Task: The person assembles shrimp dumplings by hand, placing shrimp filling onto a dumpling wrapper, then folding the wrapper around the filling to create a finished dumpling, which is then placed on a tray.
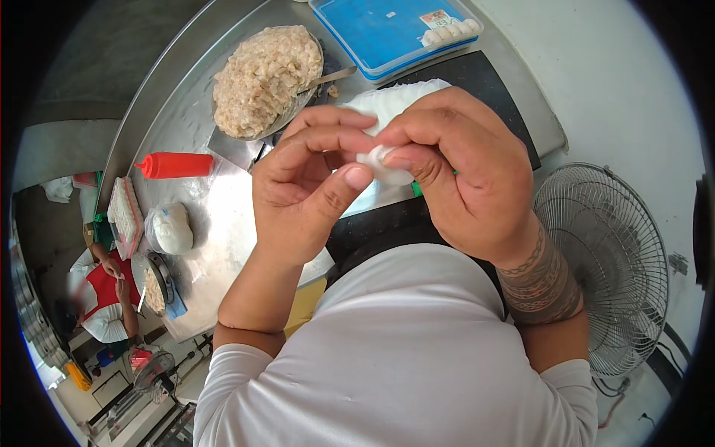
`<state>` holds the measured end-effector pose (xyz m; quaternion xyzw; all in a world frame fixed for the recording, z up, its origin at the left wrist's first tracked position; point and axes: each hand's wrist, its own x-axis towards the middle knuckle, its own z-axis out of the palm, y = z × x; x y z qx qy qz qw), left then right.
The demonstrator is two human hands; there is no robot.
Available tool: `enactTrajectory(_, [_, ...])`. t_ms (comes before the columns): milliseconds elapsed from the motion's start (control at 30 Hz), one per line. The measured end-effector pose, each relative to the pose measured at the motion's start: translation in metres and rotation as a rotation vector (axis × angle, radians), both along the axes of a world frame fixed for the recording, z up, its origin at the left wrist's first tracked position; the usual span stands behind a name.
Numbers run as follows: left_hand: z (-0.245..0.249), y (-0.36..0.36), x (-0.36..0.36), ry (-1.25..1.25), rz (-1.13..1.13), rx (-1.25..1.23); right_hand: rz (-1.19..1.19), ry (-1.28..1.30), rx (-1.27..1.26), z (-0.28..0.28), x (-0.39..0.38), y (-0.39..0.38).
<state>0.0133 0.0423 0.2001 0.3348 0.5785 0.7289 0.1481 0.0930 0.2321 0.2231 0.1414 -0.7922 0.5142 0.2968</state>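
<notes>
Both of my hands meet in front of my chest around a small white dumpling (383,165). My left hand (309,182) pinches its left edge with fingers and thumb. My right hand (462,175) cups it from the right, fingertips pressed on the dough. Behind my hands lies a stack of white dough wrappers (398,97) on a black board (477,74). A metal bowl (223,123) heaped with minced filling (264,74) sits further back, with a spoon (328,78) resting in it.
A steel table (216,216) carries a red squeeze bottle (175,165), a bag of dough (171,229), a second bowl of filling (153,287) and a blue tray (387,33) with finished dumplings. Another person (104,298) works at the far end. A floor fan (607,268) stands right.
</notes>
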Motion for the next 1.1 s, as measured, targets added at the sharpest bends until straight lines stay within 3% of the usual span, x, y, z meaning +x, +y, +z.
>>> enactTrajectory(67, [-0.002,0.003,-0.006,0.018,-0.01,0.015,-0.066,0.121,0.15,-0.005,-0.005,0.005])
enactTrajectory(167, [-0.005,0.005,-0.013,-1.103,-0.513,0.174,-0.104,0.217,0.266,-0.014,-0.016,0.009])
enactTrajectory(233, [-0.017,0.011,-0.022,-1.164,-0.587,0.251,-0.096,0.166,0.353,-0.032,-0.015,0.02])
enactTrajectory(300, [-0.025,0.019,-0.034,-0.98,-0.414,0.052,-0.083,0.116,0.439,-0.041,-0.015,0.032])
enactTrajectory(433, [-0.033,0.026,-0.067,-0.856,-0.448,-0.023,0.049,-0.064,0.205,-0.072,-0.009,0.058])
enactTrajectory(500, [-0.035,0.03,-0.077,-0.86,-0.439,-0.039,-0.141,-0.264,0.022,-0.09,0.001,0.072])
enactTrajectory(533, [-0.038,0.033,-0.083,-0.736,-0.396,-0.099,-0.14,-0.267,0.018,-0.109,0.003,0.084])
enactTrajectory(600, [-0.036,0.047,-0.092,-0.523,-0.268,-0.275,-0.425,-0.49,0.009,-0.161,0.012,0.108])
enactTrajectory(633, [-0.039,0.058,-0.099,-0.521,-0.276,-0.277,-0.434,-0.49,0.007,-0.184,0.017,0.118])
enactTrajectory(700, [-0.052,0.082,-0.117,-0.028,-0.072,-0.439,-0.664,-0.552,0.271,-0.221,0.024,0.133])
enactTrajectory(833, [-0.09,0.135,-0.191,0.262,0.047,-0.51,-0.754,-0.624,0.495,-0.238,0.025,0.133])
enactTrajectory(867, [-0.101,0.146,-0.211,0.265,0.042,-0.513,-0.766,-0.652,0.491,-0.238,0.024,0.132])
enactTrajectory(933, [-0.117,0.164,-0.241,0.719,-0.046,-0.585,-0.786,-0.687,0.48,-0.238,0.024,0.13])
enactTrajectory(1100, [-0.148,0.192,-0.255,0.795,-0.305,-0.698,-0.772,-0.656,0.515,-0.24,0.024,0.132])
